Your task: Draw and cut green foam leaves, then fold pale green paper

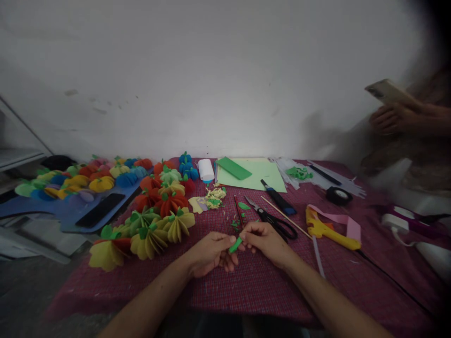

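A small green paper strip is held over the near middle of the table. My right hand pinches its upper end between thumb and fingertips. The thumb and curled fingers of my left hand close on the strip from the other side. Just beyond my hands lie a green paper leaf, a dark red pencil and black-handled scissors with the blades apart. Small green scraps are scattered beside the pencil.
Several folded-paper pumpkins crowd the left side, beside a phone. Paper sheets, a box cutter, a wooden stick and a yellow glue gun lie at right. Another person's hands hold a phone.
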A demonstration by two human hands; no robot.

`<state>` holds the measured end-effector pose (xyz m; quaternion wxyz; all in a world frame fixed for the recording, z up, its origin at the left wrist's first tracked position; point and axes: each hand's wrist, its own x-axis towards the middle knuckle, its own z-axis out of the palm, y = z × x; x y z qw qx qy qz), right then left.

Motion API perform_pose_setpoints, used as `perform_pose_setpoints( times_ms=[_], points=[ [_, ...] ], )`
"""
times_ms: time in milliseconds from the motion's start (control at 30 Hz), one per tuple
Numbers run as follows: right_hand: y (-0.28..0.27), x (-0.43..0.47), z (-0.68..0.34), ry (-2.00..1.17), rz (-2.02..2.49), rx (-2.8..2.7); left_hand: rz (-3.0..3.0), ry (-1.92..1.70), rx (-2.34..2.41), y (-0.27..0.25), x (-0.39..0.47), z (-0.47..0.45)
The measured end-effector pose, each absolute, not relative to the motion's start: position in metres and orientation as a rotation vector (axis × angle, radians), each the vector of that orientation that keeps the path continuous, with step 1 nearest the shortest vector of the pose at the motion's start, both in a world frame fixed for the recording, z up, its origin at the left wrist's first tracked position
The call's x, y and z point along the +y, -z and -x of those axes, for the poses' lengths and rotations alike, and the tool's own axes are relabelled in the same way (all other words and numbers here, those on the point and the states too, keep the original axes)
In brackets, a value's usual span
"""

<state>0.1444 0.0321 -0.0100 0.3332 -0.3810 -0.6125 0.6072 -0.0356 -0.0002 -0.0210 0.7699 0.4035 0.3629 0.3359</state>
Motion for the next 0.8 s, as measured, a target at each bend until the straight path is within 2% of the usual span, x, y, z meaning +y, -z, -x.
perform_pose_setpoints(
  times_ms=[567,800],
  points=[
    [0.0136,0.0331,-0.1433,-1.585,1.034,-1.582,-1.052,-0.759,0.961,0.0191,-0.0004,0.0303],
    [0.0096,0.0357,-0.1447,-1.69,1.014,-1.47,-1.018,-0.804,0.959,0.0174,-0.0005,0.0305]
  ],
)
